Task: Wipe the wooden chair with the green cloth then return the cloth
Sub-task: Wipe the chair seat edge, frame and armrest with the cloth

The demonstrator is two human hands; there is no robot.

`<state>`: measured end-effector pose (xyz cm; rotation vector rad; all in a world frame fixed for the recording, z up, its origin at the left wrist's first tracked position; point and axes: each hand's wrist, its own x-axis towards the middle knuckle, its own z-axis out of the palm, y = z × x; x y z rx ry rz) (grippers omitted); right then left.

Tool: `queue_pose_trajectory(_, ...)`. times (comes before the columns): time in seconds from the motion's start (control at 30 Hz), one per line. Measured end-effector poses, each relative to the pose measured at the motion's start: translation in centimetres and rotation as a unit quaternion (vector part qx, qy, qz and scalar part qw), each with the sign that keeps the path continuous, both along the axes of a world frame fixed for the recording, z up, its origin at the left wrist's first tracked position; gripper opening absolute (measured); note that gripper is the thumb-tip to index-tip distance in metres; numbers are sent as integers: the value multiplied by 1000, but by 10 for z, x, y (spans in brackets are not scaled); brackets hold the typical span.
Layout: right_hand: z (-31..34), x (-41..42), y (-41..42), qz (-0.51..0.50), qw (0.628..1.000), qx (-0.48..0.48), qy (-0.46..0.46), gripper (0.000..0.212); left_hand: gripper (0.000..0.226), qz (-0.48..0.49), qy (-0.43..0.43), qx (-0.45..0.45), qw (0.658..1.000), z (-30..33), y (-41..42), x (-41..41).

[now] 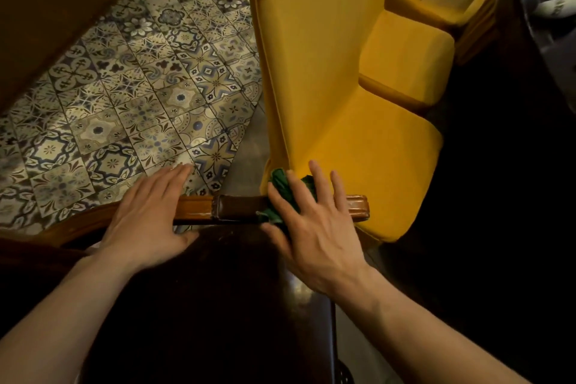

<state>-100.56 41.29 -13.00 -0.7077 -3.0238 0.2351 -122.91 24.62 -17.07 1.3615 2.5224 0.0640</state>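
Note:
The wooden chair's brown armrest (237, 209) runs left to right across the lower middle, above its dark seat. My right hand (314, 227) lies flat over the green cloth (280, 184) and presses it onto the right part of the armrest, fingers spread, thumb under the rail. Only bits of the cloth show between and beyond the fingers. My left hand (146, 212) rests on the left part of the same armrest, fingers together and flat, holding nothing.
A yellow upholstered chair (336, 87) stands right behind the armrest, touching the cloth's far edge. A second yellow seat (405, 53) is farther back. Patterned floor tiles (131, 97) spread to the left. A dark table edge (536, 40) is at the right.

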Motion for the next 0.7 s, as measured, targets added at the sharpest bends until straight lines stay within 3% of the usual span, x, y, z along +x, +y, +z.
queue_pose_trajectory(0.23, -10, 5, 15, 73, 996, 46, -6, 56, 125, 18, -14, -17, 1000, 2, -1, -1)
queue_pose_trajectory(0.47, -6, 24, 33, 53, 997, 52, -21, 50, 122, 18, -11, -23, 1000, 1, 2, -2)
queue_pose_trajectory(0.7, -2, 55, 54, 15, 996, 75, -51, 59, 118, 20, 11, -14, 1000, -1, 1, 0)
